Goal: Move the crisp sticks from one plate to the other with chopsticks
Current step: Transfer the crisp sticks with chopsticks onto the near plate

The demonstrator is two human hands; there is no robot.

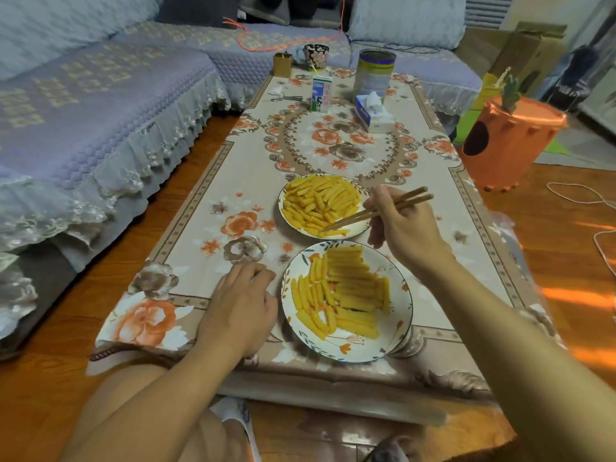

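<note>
Two white flowered plates stand on the low table. The far plate (361, 228) holds a loose heap of yellow crisp sticks (320, 201). The near plate (400, 315) holds crisp sticks (346, 291) laid in tidy rows. My right hand (403, 228) grips a pair of brown chopsticks (380, 210), whose tips reach down to a crisp stick (336, 232) at the far plate's near rim. My left hand (241, 305) rests on the tablecloth just left of the near plate, fingers loosely curled, holding nothing.
The table's flowered cloth (333, 141) also carries a milk carton (321, 94), a tissue box (373, 113), a tall tin (373, 73), a mug (315, 55) and a small brown box (282, 64) at the far end. A sofa (83, 105) runs along the left; an orange bin (510, 141) stands right.
</note>
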